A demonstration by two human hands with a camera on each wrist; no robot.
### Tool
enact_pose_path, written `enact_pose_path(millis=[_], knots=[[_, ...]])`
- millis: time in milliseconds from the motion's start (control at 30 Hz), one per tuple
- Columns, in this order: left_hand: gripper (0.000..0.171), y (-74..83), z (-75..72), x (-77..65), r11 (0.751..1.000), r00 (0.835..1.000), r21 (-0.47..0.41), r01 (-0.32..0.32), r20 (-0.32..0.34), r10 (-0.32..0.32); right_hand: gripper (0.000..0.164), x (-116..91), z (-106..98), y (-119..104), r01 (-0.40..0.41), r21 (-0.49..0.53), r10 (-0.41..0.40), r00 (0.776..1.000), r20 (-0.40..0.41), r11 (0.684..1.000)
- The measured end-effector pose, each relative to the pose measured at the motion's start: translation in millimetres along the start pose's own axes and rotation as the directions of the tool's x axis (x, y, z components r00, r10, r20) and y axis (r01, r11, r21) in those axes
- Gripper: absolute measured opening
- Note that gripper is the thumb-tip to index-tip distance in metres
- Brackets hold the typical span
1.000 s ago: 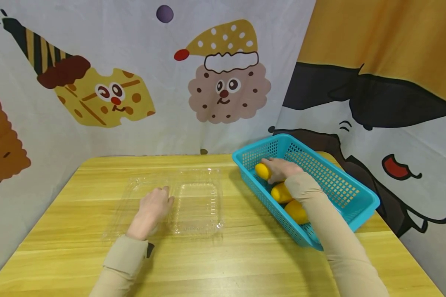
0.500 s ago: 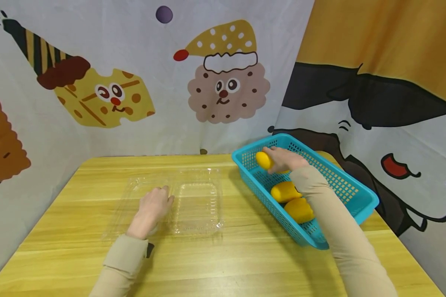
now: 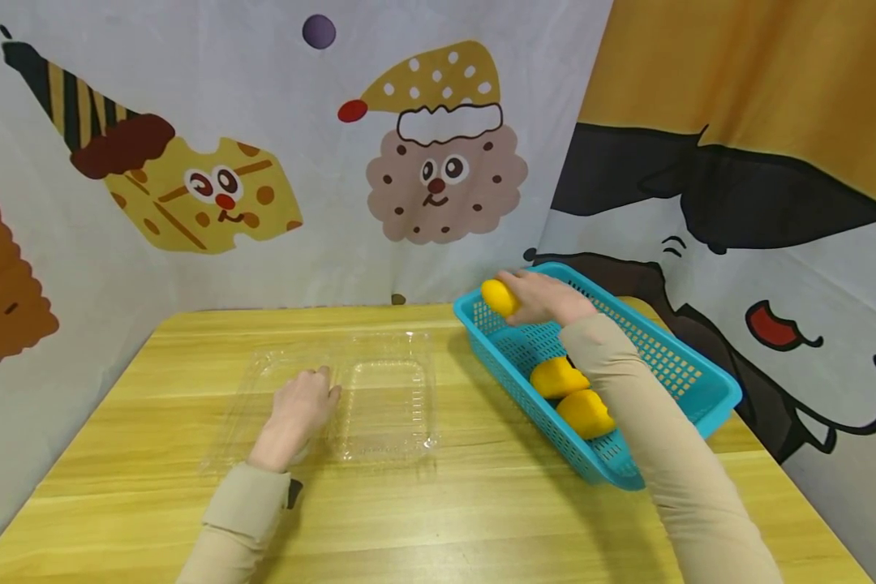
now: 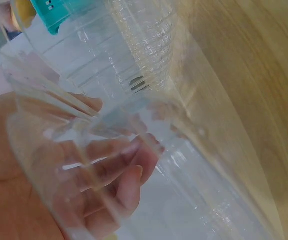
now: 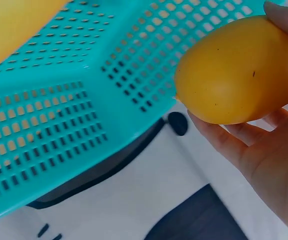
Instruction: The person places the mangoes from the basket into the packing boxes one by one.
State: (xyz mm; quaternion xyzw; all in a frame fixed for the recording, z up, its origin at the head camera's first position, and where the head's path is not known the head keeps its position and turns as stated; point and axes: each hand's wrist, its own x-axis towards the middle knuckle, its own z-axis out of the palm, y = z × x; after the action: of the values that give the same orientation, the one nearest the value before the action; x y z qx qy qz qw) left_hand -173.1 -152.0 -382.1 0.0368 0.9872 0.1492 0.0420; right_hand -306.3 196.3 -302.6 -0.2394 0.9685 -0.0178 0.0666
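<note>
My right hand [image 3: 547, 298] grips a yellow mango [image 3: 499, 298] above the far-left end of the blue perforated basket [image 3: 599, 474]. In the right wrist view the thumb and fingers wrap the mango [image 5: 239, 70], its rounded tip sticking out. Two more mangoes [image 3: 586, 414] lie in the basket below, partly covered by the sleeve. Over on the left, my left hand [image 3: 302, 405] holds the middle of a clear plastic clamshell box [image 3: 388, 410], which lies spread on the table. Through the plastic, the left wrist view shows curled fingers [image 4: 129, 190] with the box's edge by the thumb.
The wooden table [image 3: 438, 519] runs up to a cartoon-printed cloth [image 3: 321, 268] at the back and sides. The basket stands slantwise at the table's right, apart from the box.
My right hand has lifted the mango up from the basket floor and moved it left, toward the basket's rim. The left hand and the box have stayed put.
</note>
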Motion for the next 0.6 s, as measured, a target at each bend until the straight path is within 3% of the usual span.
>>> enact_pose_path(millis=[600], knots=[[0.043,-1.6,2.2,0.5,1.0,1.0,0.002,0.001,-0.006,-0.001,0.066,14.3,-3.3,-64.1,0.105,-0.048,-0.107,0.994,-0.023,0.993]])
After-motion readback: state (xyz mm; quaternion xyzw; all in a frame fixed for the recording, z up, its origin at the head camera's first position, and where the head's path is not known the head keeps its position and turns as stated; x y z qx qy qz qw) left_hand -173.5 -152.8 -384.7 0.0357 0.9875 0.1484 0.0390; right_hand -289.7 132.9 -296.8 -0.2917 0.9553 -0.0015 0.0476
